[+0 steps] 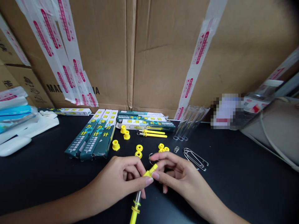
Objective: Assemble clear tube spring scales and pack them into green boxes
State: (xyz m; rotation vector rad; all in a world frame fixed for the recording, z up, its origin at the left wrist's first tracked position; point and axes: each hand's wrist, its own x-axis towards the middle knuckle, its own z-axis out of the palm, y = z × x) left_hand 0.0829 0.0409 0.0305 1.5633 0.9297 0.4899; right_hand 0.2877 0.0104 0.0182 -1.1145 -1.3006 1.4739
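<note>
My left hand (130, 177) is closed, pinching a small yellow plastic part (147, 174) between thumb and fingers. Against it, the thumb and fingers of my right hand (175, 174) grip a ribbed yellow plastic piece (153, 168). A bent metal hook (150, 159) shows by the right fingertips; its other end is hidden. Below my left hand a yellow rod (134, 213) with a metal spring (138, 196) points toward me. Just beyond my hands are yellow rings (139, 148), a cluster of small yellow caps (161, 146) and small springs (177, 149).
Spring-scale boxes (93, 133) lie left of centre, with more boxes (147, 124) behind. Yellow hexagonal caps (116, 145) and yellow rods (154, 135) sit near them. Clear tubes (190, 124) and metal wire hooks (195, 158) are on the right. A large cardboard box (154, 56) closes off the back.
</note>
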